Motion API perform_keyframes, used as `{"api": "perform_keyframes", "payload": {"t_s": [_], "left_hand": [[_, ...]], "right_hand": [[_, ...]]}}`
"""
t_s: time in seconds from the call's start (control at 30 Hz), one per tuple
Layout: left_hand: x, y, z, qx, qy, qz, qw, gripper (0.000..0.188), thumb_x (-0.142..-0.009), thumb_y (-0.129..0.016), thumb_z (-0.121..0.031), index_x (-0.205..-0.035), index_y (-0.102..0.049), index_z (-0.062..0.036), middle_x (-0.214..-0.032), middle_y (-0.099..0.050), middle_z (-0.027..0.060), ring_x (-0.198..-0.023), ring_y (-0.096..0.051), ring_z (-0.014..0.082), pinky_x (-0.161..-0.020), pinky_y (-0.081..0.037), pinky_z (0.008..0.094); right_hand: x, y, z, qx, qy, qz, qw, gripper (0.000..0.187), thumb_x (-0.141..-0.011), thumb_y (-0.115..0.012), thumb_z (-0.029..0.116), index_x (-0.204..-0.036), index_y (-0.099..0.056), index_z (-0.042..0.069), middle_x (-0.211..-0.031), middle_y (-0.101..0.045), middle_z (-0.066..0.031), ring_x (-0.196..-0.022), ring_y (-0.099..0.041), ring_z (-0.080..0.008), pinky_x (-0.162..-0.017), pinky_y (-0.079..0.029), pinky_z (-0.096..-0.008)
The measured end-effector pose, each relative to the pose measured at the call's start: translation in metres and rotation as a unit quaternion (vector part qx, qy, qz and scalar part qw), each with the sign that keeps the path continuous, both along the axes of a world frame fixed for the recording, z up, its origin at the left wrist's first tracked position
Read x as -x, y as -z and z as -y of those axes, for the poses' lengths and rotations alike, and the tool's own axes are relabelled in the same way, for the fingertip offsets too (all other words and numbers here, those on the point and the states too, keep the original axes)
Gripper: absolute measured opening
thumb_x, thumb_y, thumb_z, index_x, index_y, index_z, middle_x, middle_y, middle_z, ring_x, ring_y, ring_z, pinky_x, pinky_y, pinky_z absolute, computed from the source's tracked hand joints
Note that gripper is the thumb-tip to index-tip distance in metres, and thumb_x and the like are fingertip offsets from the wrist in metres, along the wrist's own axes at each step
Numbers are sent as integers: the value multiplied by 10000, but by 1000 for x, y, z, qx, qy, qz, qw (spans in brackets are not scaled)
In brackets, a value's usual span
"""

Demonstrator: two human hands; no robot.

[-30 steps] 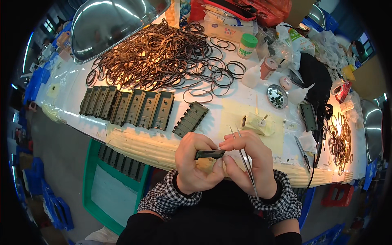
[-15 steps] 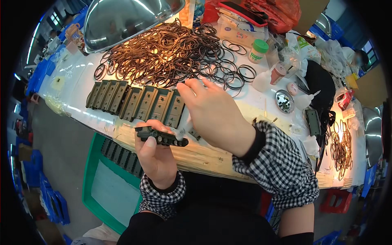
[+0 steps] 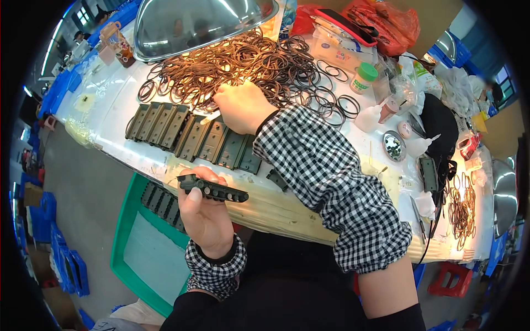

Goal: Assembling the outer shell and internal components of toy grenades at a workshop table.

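My left hand (image 3: 205, 226) grips a dark green toy tank hull (image 3: 212, 189) with small wheels along its side, thumb at the near side. Further up, my right hand (image 3: 245, 105) is closed over the near edge of a pile of thin brown rubber loops (image 3: 221, 69). A pale tip shows below its fingers, above the hulls; what it holds is too unclear to name. Under and beside that hand lies a row of olive-green toy tank hulls (image 3: 165, 127), with one smaller dark green piece (image 3: 277, 179) by the right sleeve.
A shiny metal lamp shade (image 3: 199, 25) hangs over the pile. To the right are a green-capped bottle (image 3: 364, 77), a round metal dish of small dark parts (image 3: 393, 144) and more loops (image 3: 462, 212). Below the table edge, a green tray (image 3: 122, 243) holds more dark hulls.
My right hand has moved from just above the held hull, up and left to the loop pile. My left hand keeps the hull almost in place. The view has shifted slightly.
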State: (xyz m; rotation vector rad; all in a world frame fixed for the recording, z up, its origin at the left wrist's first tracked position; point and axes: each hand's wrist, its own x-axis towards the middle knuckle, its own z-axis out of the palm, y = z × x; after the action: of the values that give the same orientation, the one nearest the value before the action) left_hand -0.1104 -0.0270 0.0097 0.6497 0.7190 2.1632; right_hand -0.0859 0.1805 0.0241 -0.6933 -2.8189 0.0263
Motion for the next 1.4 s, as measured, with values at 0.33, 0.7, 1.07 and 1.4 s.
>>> {"api": "perform_keyframes", "payload": {"t_s": [0.33, 0.7, 1.07, 1.4], "left_hand": [[-6, 5, -10, 2, 19, 50, 999, 293, -841, -529, -185, -1090, -474, -41, -958, -557, 117, -868, -566, 211, -830, -480, 351], [0, 3, -8, 35, 59, 14, 998, 215, -829, -544, -222, -921, -436, -60, -921, -510, 98, -846, -501, 198, -818, -413, 346], [8, 11, -13, 12, 94, 33, 995, 248, -814, -552, -205, -976, -453, -46, -949, -531, 116, -888, -523, 210, -851, -436, 349], [-7, -2, -9, 40, 57, 16, 997, 198, -839, -547, -238, -911, -445, -84, -898, -495, 79, -822, -471, 186, -804, -408, 335]], "right_hand": [[-37, -26, -11, -110, 141, -129, 975, 113, -802, -573, 85, -880, -649, 53, -886, -635, -144, -736, -679, -296, -639, -539, -384], [37, 14, -74, -55, 75, -88, 992, 135, -785, -589, 128, -859, -647, 32, -941, -618, -161, -801, -659, -315, -722, -530, -415], [16, 5, -65, -150, 17, -64, 986, 114, -789, -580, 121, -822, -669, 59, -803, -657, -102, -744, -676, -267, -664, -522, -367], [-23, -17, -40, -101, 74, -134, 983, 92, -804, -584, 95, -740, -640, 60, -714, -653, -128, -734, -670, -300, -676, -519, -413]]}}
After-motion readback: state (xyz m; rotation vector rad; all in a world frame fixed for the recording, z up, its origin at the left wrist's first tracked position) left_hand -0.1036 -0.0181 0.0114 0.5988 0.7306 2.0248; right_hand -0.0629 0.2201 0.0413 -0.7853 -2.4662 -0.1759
